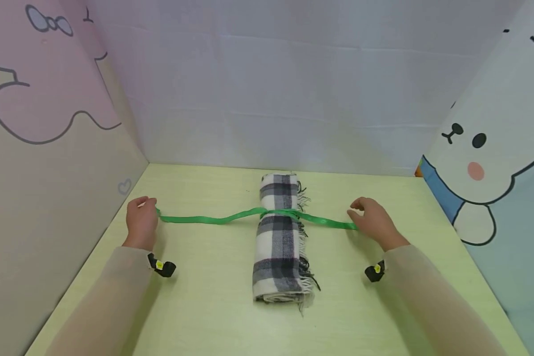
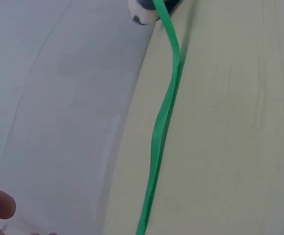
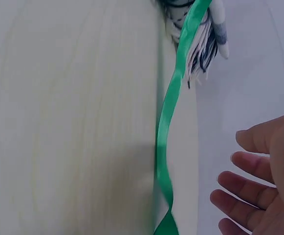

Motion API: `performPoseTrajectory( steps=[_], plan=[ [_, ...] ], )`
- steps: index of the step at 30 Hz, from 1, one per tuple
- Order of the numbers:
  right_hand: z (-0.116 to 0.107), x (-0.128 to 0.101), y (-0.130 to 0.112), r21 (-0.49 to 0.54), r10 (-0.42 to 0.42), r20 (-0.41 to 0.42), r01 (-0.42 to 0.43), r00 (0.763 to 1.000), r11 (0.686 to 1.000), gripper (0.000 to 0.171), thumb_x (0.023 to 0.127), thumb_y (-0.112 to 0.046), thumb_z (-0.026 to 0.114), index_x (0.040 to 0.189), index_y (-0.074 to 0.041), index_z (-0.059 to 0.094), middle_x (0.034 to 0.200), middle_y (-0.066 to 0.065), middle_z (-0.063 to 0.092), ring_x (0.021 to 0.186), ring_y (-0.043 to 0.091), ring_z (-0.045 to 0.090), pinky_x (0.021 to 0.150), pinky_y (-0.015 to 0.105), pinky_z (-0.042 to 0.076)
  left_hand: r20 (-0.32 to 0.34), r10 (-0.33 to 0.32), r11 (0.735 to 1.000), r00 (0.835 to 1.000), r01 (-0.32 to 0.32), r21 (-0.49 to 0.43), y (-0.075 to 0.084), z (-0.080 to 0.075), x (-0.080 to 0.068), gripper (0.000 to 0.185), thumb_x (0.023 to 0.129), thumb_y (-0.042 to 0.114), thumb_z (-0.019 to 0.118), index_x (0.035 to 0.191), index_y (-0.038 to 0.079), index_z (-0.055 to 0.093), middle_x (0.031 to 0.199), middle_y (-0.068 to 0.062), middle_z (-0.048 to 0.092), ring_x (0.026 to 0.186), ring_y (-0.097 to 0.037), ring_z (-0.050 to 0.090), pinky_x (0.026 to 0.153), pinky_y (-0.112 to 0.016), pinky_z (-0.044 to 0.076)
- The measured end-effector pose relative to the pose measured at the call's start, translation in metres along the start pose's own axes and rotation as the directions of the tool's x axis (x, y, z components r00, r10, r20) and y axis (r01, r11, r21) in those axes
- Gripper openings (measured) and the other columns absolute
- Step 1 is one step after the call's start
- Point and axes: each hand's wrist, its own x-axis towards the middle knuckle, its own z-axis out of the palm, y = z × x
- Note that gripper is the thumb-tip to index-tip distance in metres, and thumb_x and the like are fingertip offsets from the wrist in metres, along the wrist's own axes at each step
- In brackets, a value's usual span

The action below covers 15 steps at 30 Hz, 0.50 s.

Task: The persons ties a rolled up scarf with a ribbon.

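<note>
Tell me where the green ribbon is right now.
In the head view the green ribbon crosses the middle of the rolled plaid scarf, its ends reaching the left hand and right hand.

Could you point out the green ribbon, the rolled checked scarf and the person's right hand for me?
green ribbon [image 1: 196, 219], head view, on the stretch left of the scarf.
rolled checked scarf [image 1: 278, 247], head view, on the middle of the roll.
right hand [image 1: 374, 222], head view, on the back of the hand.
</note>
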Motion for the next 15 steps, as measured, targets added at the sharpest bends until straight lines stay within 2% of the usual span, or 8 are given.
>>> performPoseTrajectory(
  steps=[2, 4, 5, 7, 10, 12, 15],
  plan=[
    [0.004, 0.005, -0.014, 0.03, -0.03, 0.014, 0.03, 0.999, 0.999, 0.04, 0.108, -0.03, 0.055, 0.133, 0.001, 0.058, 0.137, 0.025, 0.055, 0.125, 0.045, 0.052, 0.103, 0.062, 0.043, 0.044, 0.062, 0.997, 0.997, -0.064, 0.035, 0.008, 0.017, -0.003, 0.06, 0.107, 0.041, 0.044, 0.159, 0.015, 0.032, 0.151, -0.011, 0.039, 0.131, -0.025, 0.044, 0.103, -0.039, 0.041],
    [0.01, 0.011, -0.03, 0.066, -0.062, 0.035, 0.06, 0.997, 0.996, 0.04, 0.108, -0.032, 0.056, 0.133, 0.0, 0.059, 0.136, 0.023, 0.057, 0.126, 0.043, 0.053, 0.103, 0.061, 0.044, 0.123, 0.137, 0.985, 0.983, -0.149, 0.089, 0.015, 0.038, -0.007, 0.058, 0.108, 0.04, 0.044, 0.159, 0.014, 0.033, 0.149, -0.012, 0.042, 0.131, -0.027, 0.047, 0.102, -0.04, 0.043],
    [0.013, 0.013, -0.037, 0.083, -0.077, 0.049, 0.072, 0.996, 0.994, 0.04, 0.108, -0.033, 0.056, 0.133, -0.002, 0.06, 0.135, 0.021, 0.059, 0.126, 0.042, 0.053, 0.103, 0.061, 0.044, 0.169, 0.169, 0.975, 0.971, -0.19, 0.114, 0.018, 0.048, -0.01, 0.057, 0.108, 0.04, 0.044, 0.159, 0.013, 0.034, 0.149, -0.012, 0.043, 0.131, -0.028, 0.047, 0.102, -0.042, 0.044],
    [0.021, 0.019, -0.051, 0.12, -0.106, 0.079, 0.096, 0.991, 0.988, 0.041, 0.108, -0.035, 0.057, 0.133, -0.003, 0.06, 0.133, 0.019, 0.061, 0.127, 0.04, 0.054, 0.103, 0.06, 0.044, 0.271, 0.222, 0.95, 0.937, -0.27, 0.156, 0.024, 0.068, -0.015, 0.057, 0.109, 0.04, 0.045, 0.158, 0.012, 0.036, 0.149, -0.012, 0.044, 0.133, -0.029, 0.046, 0.106, -0.045, 0.043],
    [0.032, 0.028, -0.067, 0.182, -0.123, 0.131, 0.098, 0.984, 0.978, 0.042, 0.108, -0.04, 0.055, 0.132, -0.007, 0.062, 0.129, 0.014, 0.063, 0.123, 0.035, 0.057, 0.101, 0.057, 0.047, 0.425, 0.276, 0.898, 0.862, -0.389, 0.207, 0.029, 0.095, -0.023, 0.056, 0.109, 0.042, 0.047, 0.155, 0.01, 0.04, 0.149, -0.012, 0.047, 0.136, -0.031, 0.045, 0.111, -0.051, 0.04],
    [0.041, 0.033, -0.073, 0.219, -0.13, 0.168, 0.092, 0.977, 0.971, 0.043, 0.108, -0.044, 0.052, 0.129, -0.008, 0.064, 0.124, 0.011, 0.064, 0.115, 0.031, 0.059, 0.096, 0.052, 0.049, 0.525, 0.287, 0.856, 0.801, -0.461, 0.235, 0.029, 0.111, -0.028, 0.055, 0.109, 0.042, 0.047, 0.153, 0.009, 0.042, 0.148, -0.012, 0.049, 0.137, -0.032, 0.046, 0.112, -0.052, 0.04],
    [0.051, 0.04, -0.075, 0.242, -0.139, 0.232, 0.081, 0.963, 0.967, 0.048, 0.109, -0.05, 0.045, 0.115, -0.006, 0.065, 0.106, 0.01, 0.063, 0.091, 0.026, 0.057, 0.081, 0.045, 0.047, 0.653, 0.269, 0.789, 0.708, -0.551, 0.272, 0.028, 0.13, -0.037, 0.051, 0.11, 0.042, 0.048, 0.148, 0.008, 0.048, 0.143, -0.01, 0.054, 0.132, -0.03, 0.051, 0.108, -0.05, 0.044]
  ],
)
